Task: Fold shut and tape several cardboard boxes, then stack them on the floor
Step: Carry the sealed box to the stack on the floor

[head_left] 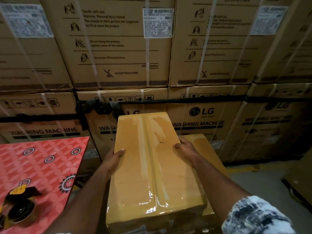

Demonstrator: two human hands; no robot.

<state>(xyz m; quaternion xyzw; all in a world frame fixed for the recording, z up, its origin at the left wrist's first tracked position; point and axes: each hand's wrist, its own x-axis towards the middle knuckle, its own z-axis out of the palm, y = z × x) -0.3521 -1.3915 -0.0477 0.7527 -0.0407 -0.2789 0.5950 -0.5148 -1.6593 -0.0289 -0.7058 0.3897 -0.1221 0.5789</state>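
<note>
Sealed box [152, 166], centre frame, clear tape [149, 146] along its top seam, gripped at both sides by left hand [113, 160] and right hand [187, 149], over a second box [204, 146]. Tape roll [18, 208] on desk [42, 159], lower left. Stacked cartons [118, 51] behind.

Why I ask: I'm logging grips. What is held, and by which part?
The taped cardboard box, by its long sides: left hand on the left, right hand on the right, thumbs on top.

light: dim, warm | glare: bright sheen on tape [152, 202] across box [133, 174] top, lower centre | blur: soft toward left, right edges | distortion: wide-angle bowing at corners
</note>
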